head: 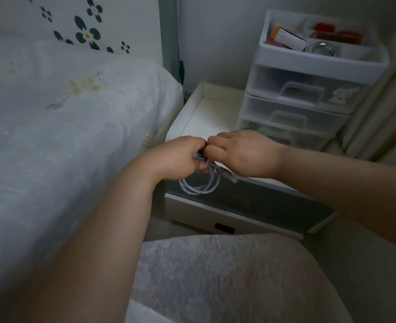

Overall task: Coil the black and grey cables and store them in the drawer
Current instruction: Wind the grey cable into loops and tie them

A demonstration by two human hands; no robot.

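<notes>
A grey cable (199, 186) hangs in a small coil of a few loops in front of the bedside table. My left hand (176, 157) is closed around the top of the coil. My right hand (243, 152) touches the left one, knuckle to knuckle, and pinches the same cable; a clear plug end (231, 176) sticks out below it. The bedside table's dark drawer front (274, 201) lies just under the hands. No black cable is visible.
A bed with a white floral cover (64, 136) fills the left. The white bedside table top (206, 115) has a raised rim. A clear plastic drawer unit (302, 99) stands on it at the right, its top tray holding boxes and a coiled white cable.
</notes>
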